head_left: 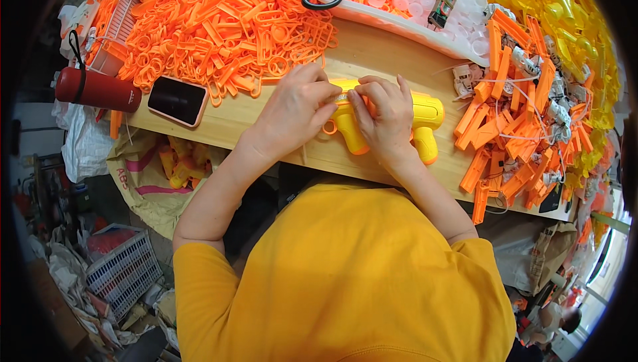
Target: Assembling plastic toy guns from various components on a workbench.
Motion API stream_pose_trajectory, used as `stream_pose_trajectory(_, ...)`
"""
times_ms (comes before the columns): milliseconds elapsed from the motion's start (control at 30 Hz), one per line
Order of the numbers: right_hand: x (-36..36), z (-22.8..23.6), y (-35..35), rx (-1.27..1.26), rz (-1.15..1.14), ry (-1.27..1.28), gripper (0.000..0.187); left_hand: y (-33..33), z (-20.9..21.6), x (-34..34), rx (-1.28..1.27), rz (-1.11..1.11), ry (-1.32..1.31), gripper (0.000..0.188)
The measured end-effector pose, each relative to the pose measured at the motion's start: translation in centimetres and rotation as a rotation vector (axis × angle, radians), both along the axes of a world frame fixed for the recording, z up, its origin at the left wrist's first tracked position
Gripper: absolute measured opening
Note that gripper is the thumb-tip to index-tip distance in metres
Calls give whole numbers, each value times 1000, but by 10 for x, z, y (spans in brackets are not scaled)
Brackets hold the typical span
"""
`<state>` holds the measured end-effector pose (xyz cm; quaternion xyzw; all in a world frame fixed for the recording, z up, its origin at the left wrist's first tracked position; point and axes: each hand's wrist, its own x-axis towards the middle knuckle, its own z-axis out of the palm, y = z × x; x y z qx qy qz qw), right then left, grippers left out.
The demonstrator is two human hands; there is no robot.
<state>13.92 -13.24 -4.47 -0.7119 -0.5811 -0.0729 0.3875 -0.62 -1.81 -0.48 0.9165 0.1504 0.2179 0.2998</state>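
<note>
Head view: yellow toy gun (426, 110), long axis left-right, handles (425, 146) toward wearer (379, 269), hands (292, 106) (389, 116) clamped on it

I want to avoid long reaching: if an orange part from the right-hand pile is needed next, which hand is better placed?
Probably the right hand, since it is nearer those orange parts; the left hand is farther away. Both hands are at the yellow toy gun, so either would first leave it.
</note>
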Motion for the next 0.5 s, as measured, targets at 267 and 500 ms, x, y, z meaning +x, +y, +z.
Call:
stream_pose_trajectory(267,-3,-1,1,32,13,-57,9,16,-26,-14,-764,145,58,26)
stream_pose_trajectory(500,-7,-2,5,85,31,-89,10,12,-31,-14,-587,205,78,30)
